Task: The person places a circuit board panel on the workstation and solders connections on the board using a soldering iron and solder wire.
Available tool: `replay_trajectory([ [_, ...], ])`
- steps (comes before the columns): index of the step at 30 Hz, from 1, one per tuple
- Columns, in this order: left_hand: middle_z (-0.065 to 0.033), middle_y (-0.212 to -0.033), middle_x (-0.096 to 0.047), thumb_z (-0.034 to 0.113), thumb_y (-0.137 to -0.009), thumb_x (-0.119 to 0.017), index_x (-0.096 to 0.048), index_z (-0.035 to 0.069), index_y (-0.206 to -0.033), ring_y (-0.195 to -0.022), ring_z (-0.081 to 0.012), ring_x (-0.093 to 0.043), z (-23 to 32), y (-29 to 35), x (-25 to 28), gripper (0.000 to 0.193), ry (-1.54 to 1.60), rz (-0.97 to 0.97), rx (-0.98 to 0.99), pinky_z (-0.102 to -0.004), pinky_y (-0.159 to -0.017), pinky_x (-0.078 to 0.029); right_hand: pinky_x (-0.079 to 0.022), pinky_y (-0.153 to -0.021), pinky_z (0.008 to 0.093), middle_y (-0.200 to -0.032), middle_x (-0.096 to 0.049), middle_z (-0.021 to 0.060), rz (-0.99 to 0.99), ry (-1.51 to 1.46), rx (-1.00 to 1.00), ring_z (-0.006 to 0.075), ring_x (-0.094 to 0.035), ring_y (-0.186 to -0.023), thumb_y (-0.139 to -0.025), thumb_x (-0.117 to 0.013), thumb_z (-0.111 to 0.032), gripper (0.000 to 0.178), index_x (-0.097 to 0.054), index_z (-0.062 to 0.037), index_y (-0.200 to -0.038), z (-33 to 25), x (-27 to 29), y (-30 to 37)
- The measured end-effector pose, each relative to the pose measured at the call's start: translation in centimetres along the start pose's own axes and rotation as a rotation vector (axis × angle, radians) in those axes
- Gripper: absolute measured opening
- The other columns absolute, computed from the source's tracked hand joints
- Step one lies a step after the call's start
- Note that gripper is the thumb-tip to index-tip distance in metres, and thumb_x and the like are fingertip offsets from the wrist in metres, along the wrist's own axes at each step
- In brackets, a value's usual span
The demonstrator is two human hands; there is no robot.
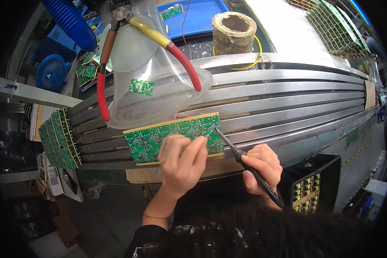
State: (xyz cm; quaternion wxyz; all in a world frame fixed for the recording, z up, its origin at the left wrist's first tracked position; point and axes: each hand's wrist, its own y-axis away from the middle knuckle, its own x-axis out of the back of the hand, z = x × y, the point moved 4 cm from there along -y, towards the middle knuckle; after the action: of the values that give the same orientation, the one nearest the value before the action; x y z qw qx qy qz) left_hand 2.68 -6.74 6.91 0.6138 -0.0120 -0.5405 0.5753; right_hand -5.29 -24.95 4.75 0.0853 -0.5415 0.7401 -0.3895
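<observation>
Partly hidden circuit board (148,142) under left hand's (181,161) curled fingers; right hand (262,165) gripping soldering iron (249,167).

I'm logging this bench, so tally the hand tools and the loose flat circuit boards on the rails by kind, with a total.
Soldering iron, in the right hand: 1
Pliers with red handles: 1
Large green circuit board, under the left hand: 1
Small green circuit board in the clear plastic tub: 1
Total: 4

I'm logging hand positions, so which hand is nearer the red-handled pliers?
Left. The left hand rests on the green circuit board just below the red-handled pliers. The right hand grips the soldering iron farther right and lower.
</observation>
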Motion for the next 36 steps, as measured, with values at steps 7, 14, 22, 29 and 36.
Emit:
replay_trajectory([
  [7, -0.0046, -0.086, -0.057, -0.009, -0.077, -0.075, -0.075, 0.007, -0.097, -0.073, -0.0187, -0.054, -1.5, 1.8, 2.0, 0.026, -0.006, 0.005, 0.062, -0.0295, -0.06, -0.041, -0.052, -0.068, 0.0367, -0.08, -0.07, 0.0107, 0.018, -0.045, -0.042, 0.0248, -0.061, -0.066, -0.079, -0.07, -0.013, 0.022, -0.073, 0.0016, -0.096, 0.1, 0.4, 0.5],
  [14, -0.0041, -0.085, -0.056, -0.011, -0.073, -0.077, -0.077, 0.009, -0.104, -0.068, -0.0158, -0.05, -1.7, 3.5, 2.4, 0.036, 0.008, -0.057, 0.097, -0.0277, -0.054, -0.039, -0.051, -0.075, 0.0376, -0.095, -0.07, 0.0141, 0.21, 0.024, 0.0, 0.0242, -0.06, -0.08, -0.084, -0.066, -0.015, 0.03, -0.07, 0.0004, -0.109, 0.8, 3.4, -3.0],
  [22, -0.0012, -0.08, -0.054, -0.008, -0.074, -0.074, -0.073, 0.008, -0.093, -0.072, -0.0203, -0.053, -0.6, 5.5, 3.1, 0.025, 0.039, -0.071, 0.063, -0.031, -0.064, -0.043, -0.048, -0.08, 0.0317, -0.103, -0.07, 0.0117, 0.036, 0.573, 0.265, 0.0193, -0.06, -0.084, -0.09, -0.061, 0.002, 0.035, -0.071, -0.004, -0.122, 4.0, 0.4, -14.6],
  [29, 0.0, -0.078, -0.053, -0.003, -0.075, -0.075, -0.07, 0.009, -0.088, -0.077, -0.0216, -0.057, -0.9, 5.4, 2.4, 0.019, 0.035, 0.0, 0.045, -0.0349, -0.075, -0.045, -0.049, -0.073, 0.0341, -0.092, -0.072, 0.012, 0.047, 0.093, -0.087, 0.0246, -0.059, -0.076, -0.08, -0.068, -0.006, 0.027, -0.073, 0.0009, -0.106, 0.2, 0.8, -5.3],
  [36, 0.001, -0.078, -0.053, -0.001, -0.075, -0.077, -0.07, 0.011, -0.093, -0.08, -0.0203, -0.058, -0.5, 5.0, 0.7, 0.022, 0.072, -0.002, -0.07, -0.0389, -0.084, -0.043, -0.049, -0.072, 0.0377, -0.084, -0.069, 0.0131, 0.098, -0.102, -0.093, 0.025, -0.059, -0.071, -0.082, -0.067, -0.016, 0.026, -0.073, 0.0017, -0.101, -0.8, 1.4, 3.2],
])
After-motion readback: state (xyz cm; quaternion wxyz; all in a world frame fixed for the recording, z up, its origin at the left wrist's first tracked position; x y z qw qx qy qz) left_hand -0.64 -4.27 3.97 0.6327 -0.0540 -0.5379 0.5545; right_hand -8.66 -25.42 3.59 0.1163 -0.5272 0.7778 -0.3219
